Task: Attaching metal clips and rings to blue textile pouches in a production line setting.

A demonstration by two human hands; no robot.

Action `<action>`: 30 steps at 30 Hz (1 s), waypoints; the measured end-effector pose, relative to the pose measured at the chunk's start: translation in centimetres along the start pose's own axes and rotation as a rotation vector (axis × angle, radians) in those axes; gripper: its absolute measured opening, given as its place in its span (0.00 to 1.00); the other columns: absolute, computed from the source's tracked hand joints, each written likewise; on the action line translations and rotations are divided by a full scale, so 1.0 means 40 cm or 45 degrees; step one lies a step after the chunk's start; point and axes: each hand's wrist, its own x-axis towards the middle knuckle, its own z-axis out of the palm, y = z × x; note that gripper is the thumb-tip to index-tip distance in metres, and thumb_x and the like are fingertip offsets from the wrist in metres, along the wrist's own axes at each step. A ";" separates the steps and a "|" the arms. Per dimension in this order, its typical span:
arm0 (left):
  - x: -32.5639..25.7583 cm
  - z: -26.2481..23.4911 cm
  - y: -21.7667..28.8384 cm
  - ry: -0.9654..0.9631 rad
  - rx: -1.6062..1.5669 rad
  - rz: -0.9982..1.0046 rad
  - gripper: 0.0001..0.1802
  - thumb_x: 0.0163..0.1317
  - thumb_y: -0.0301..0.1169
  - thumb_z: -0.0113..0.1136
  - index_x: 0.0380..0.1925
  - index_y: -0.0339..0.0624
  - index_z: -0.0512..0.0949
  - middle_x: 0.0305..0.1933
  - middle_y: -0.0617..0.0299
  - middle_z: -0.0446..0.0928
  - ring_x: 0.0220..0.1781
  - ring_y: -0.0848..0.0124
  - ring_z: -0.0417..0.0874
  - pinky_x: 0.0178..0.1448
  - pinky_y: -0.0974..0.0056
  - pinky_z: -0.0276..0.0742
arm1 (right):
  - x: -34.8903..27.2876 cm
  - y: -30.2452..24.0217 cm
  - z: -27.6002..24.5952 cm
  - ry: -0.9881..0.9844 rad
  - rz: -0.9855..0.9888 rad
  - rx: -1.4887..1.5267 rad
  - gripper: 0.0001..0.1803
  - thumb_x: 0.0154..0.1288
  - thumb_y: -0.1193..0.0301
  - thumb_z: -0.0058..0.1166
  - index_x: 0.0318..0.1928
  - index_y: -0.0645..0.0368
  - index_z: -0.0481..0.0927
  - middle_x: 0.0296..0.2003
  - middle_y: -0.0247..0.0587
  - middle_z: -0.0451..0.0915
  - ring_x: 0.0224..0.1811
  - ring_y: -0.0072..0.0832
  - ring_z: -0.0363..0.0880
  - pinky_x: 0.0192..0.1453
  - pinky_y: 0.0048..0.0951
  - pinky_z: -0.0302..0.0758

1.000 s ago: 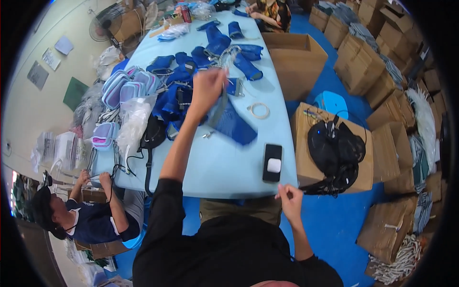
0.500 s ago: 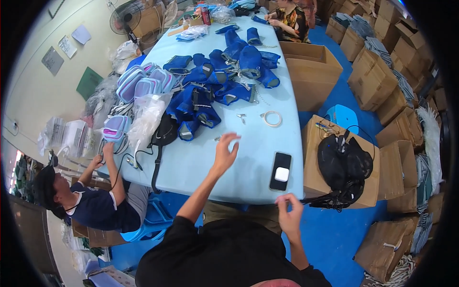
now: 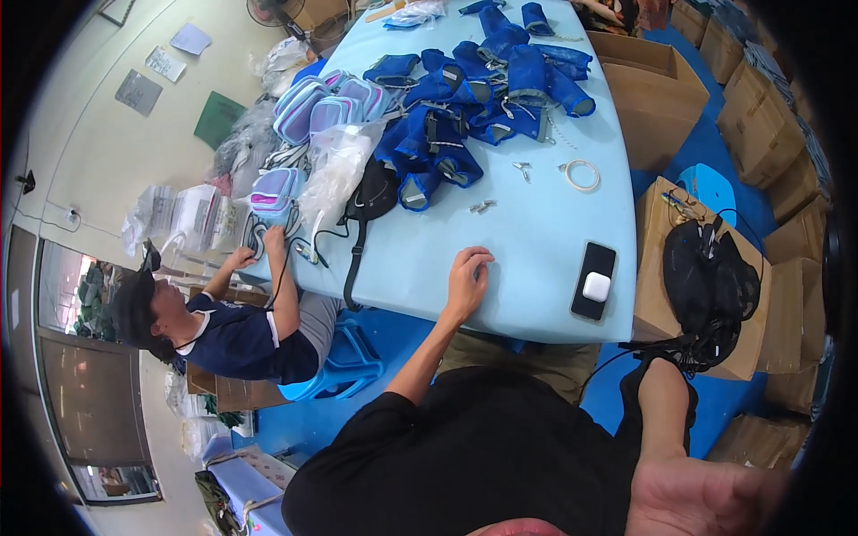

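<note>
Left hand (image 3: 467,279) resting flat and empty, fingers loosely spread, on the light blue table (image 3: 429,259), blue fabric pouches (image 3: 474,107) piled untouched at the far end; right hand (image 3: 697,496) raised near the camera, its finger state impossible to tell

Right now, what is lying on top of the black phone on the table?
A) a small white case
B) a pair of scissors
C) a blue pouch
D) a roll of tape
A: a small white case sits on the black phone near the table edge.
</note>
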 end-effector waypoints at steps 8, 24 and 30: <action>0.009 0.001 0.002 -0.015 -0.035 -0.031 0.12 0.60 0.14 0.59 0.38 0.38 0.86 0.49 0.54 0.83 0.51 0.56 0.84 0.53 0.58 0.81 | -0.006 -0.003 -0.191 -0.540 0.080 0.084 0.14 0.76 0.52 0.53 0.44 0.47 0.78 0.39 0.35 0.74 0.50 0.31 0.70 0.52 0.34 0.67; 0.520 0.116 -0.065 -0.101 0.277 0.289 0.15 0.60 0.24 0.64 0.47 0.42 0.88 0.68 0.47 0.74 0.61 0.49 0.81 0.62 0.53 0.81 | -0.697 0.043 -0.719 -1.484 1.998 -0.587 0.07 0.73 0.76 0.53 0.44 0.65 0.84 0.26 0.38 0.85 0.29 0.23 0.83 0.35 0.28 0.77; 0.731 0.229 -0.210 -0.384 0.830 0.221 0.23 0.58 0.29 0.58 0.54 0.51 0.88 0.82 0.48 0.58 0.82 0.45 0.56 0.73 0.28 0.60 | -0.676 0.060 -0.804 -1.483 2.130 -0.701 0.07 0.74 0.76 0.54 0.44 0.65 0.85 0.29 0.40 0.87 0.32 0.23 0.86 0.39 0.27 0.81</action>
